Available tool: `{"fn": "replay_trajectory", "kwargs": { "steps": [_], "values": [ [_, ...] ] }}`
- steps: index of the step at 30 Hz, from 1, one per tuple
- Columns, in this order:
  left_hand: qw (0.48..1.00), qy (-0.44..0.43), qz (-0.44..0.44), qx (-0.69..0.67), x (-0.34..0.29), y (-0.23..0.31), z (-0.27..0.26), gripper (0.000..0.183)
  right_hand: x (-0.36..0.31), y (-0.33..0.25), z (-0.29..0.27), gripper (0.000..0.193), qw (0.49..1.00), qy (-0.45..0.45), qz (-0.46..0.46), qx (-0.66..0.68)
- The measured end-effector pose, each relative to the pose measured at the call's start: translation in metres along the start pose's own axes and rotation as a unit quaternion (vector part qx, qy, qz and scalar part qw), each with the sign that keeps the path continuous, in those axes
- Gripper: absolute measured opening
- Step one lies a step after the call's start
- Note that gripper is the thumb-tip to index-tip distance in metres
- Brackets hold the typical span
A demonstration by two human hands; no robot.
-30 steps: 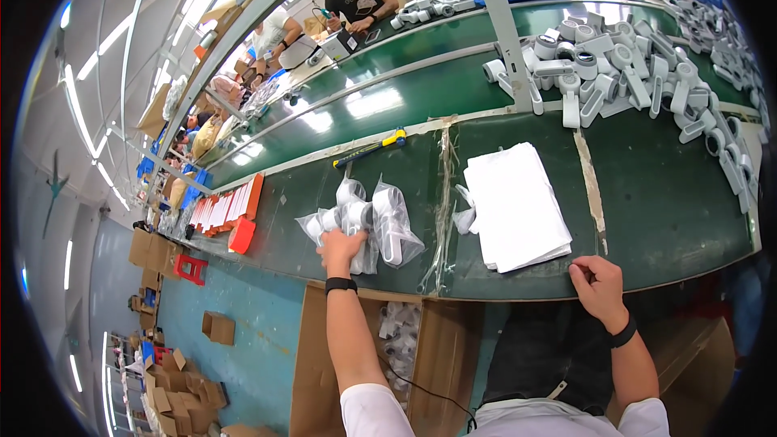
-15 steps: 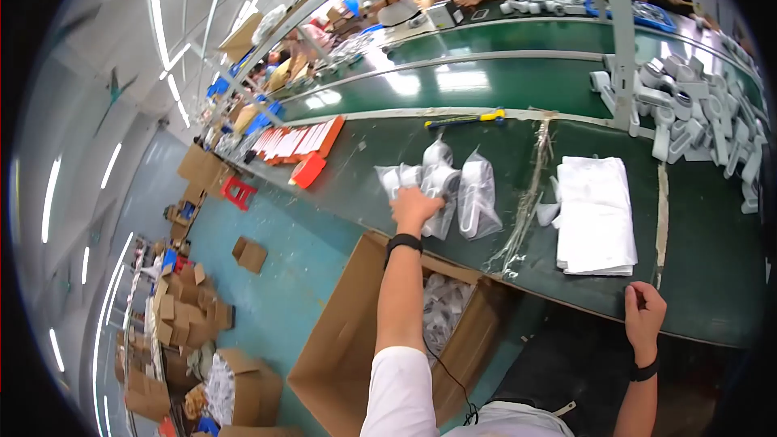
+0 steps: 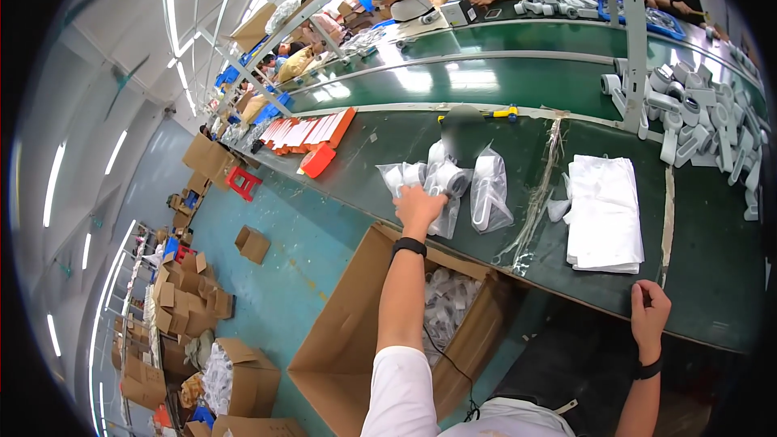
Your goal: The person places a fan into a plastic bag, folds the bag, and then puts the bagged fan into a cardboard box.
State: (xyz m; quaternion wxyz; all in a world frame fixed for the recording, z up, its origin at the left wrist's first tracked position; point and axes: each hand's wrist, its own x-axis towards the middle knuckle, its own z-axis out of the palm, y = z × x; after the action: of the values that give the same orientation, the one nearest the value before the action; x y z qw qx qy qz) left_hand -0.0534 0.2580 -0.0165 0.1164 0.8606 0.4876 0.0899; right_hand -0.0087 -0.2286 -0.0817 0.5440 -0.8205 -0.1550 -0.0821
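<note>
Several white handheld devices with round heads stand or lie in clear plastic bags in the middle of the dark green bench. My left hand (image 3: 418, 209) reaches over the near side of the left group, its fingers curled on a bagged white device (image 3: 447, 180). Just to the right, apart from the hand, lies another bagged device (image 3: 489, 192) with a looped handle. My right hand (image 3: 650, 311) rests at the bench's front edge with its fingers curled and nothing visible in them. Beyond it lies a stack of white bags or sheets (image 3: 603, 214).
An open carton (image 3: 348, 324) holding bagged pieces stands below the bench edge. Loose white devices (image 3: 702, 117) are heaped at the far right. A yellow-and-black tool (image 3: 500, 114), red tape roll (image 3: 317, 160) and orange-red strips (image 3: 312, 131) lie farther back. People work across the conveyor.
The bagged device under my left hand has tipped to the right, its round head turned outward. My right hand stays at the bench edge. The whole view has shifted slightly.
</note>
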Motion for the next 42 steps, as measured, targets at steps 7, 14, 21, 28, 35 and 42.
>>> {"fn": "replay_trajectory", "kwargs": {
  "steps": [7,14,21,28,35,42],
  "values": [
    [0.997,0.061,0.026,-0.038,-0.027,-0.031,-0.022,0.065,-0.002,-0.001,-0.001,0.009,1.0,0.008,-0.008,-0.007],
    [0.982,0.182,0.026,-0.054,-0.086,-0.147,-0.034,0.067,-0.006,0.005,0.002,0.009,0.999,-0.004,-0.016,-0.032],
    [0.976,0.181,-0.105,-0.067,-0.185,-0.274,-0.038,0.065,-0.009,0.019,-0.002,0.015,0.997,-0.013,-0.032,-0.076],
    [0.955,0.049,-0.291,-0.035,-0.25,-0.356,0.05,0.074,-0.034,0.034,0.011,0.016,0.996,0.052,-0.047,-0.046],
    [0.929,-0.187,-0.318,0.01,-0.253,-0.412,0.173,0.07,-0.016,0.04,0.012,0.015,0.989,0.007,-0.092,-0.113],
    [0.875,-0.336,-0.341,-0.077,-0.283,-0.452,0.303,0.074,-0.018,0.042,0.03,0.009,0.98,0.033,-0.14,-0.138]
  ]
}}
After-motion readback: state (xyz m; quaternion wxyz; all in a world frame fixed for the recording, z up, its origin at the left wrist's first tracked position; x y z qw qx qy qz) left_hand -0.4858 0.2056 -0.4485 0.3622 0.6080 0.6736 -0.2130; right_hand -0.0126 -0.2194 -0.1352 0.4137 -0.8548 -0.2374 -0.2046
